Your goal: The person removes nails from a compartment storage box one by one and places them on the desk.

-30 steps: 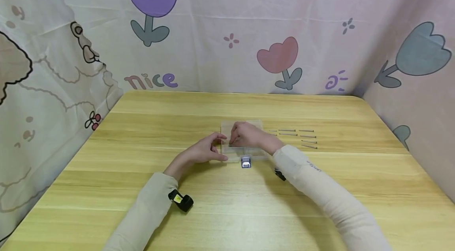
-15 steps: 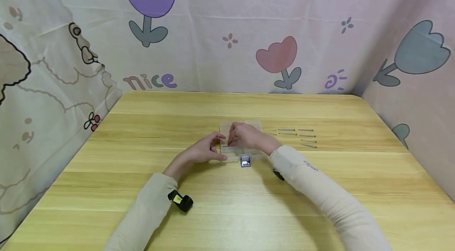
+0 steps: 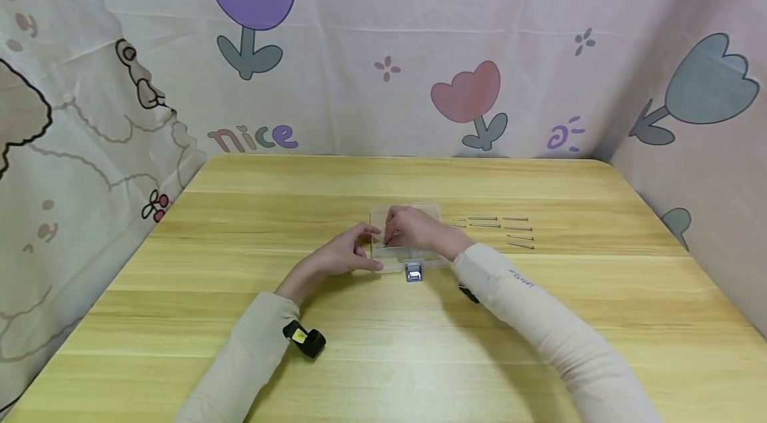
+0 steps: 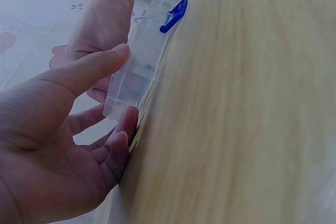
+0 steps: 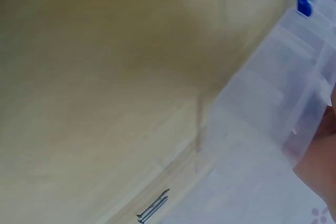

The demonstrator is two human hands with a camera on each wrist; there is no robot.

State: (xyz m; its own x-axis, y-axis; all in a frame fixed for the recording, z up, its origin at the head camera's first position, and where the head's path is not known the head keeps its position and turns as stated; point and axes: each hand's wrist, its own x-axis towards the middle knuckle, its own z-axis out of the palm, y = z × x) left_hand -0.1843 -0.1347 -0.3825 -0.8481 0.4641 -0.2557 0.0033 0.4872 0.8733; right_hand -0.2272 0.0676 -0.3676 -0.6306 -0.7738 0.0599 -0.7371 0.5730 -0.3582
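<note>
A clear plastic box (image 3: 392, 262) with a blue latch (image 3: 414, 272) stands at the table's middle. My left hand (image 3: 338, 254) holds its left end, thumb toward the near corner; the left wrist view shows that thumb on the box's edge (image 4: 137, 61) and curled fingers (image 4: 125, 124) by its end. My right hand (image 3: 419, 230) reaches inside with bent fingers and pinches a thin nail (image 3: 380, 247) near the box's left part. The palm hides much of the interior. In the right wrist view only part of the right hand (image 5: 320, 163) shows, behind the box wall (image 5: 257, 93).
Several nails (image 3: 484, 225) lie in rows on the wooden table (image 3: 383, 356), right of the box. Two of them (image 5: 153, 206) appear in the right wrist view. A patterned cloth (image 3: 359, 50) hangs behind the table's far edge.
My right fingers shift only slightly inside the box, and the nail at their tips shows a little more than one second ago. The left hand keeps its hold. The nails on the table have not moved.
</note>
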